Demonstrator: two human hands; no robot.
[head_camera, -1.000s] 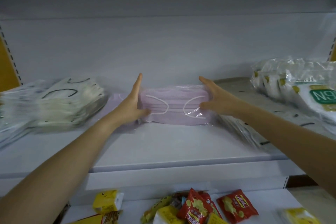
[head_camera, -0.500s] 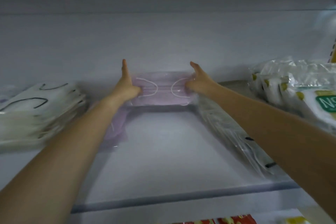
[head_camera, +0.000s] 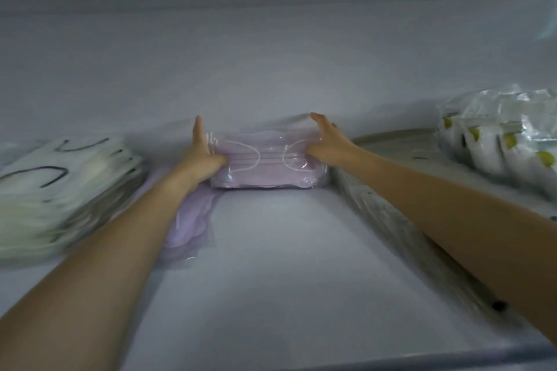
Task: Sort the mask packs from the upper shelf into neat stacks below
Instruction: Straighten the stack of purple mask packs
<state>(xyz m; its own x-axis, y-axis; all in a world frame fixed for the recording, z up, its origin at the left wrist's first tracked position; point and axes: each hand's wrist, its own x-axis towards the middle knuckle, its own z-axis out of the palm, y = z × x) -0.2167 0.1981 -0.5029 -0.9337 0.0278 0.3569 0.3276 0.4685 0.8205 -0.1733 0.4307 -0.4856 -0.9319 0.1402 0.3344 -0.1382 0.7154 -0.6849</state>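
A stack of pale purple mask packs [head_camera: 265, 166] in clear wrap sits deep on the white shelf [head_camera: 286, 265], close to the back wall. My left hand [head_camera: 205, 153] holds its left end, fingers pointing up along the side and thumb wrapped over the front. On the right end, my right hand [head_camera: 327, 144] grips with fingers curled over the top and thumb on the front. A loose purple pack [head_camera: 193, 220] lies flat, partly under my left forearm.
A blurred pile of white masks with black ear loops [head_camera: 60, 184] fills the shelf's left side. Flat clear packs [head_camera: 391, 214] lie under my right arm. Glossy white packs with yellow marks [head_camera: 497, 141] stand at the far right.
Both hands have pushed the purple stack from mid-shelf back towards the rear wall. The view has moved closer and up, so the snack shelf below is out of sight.
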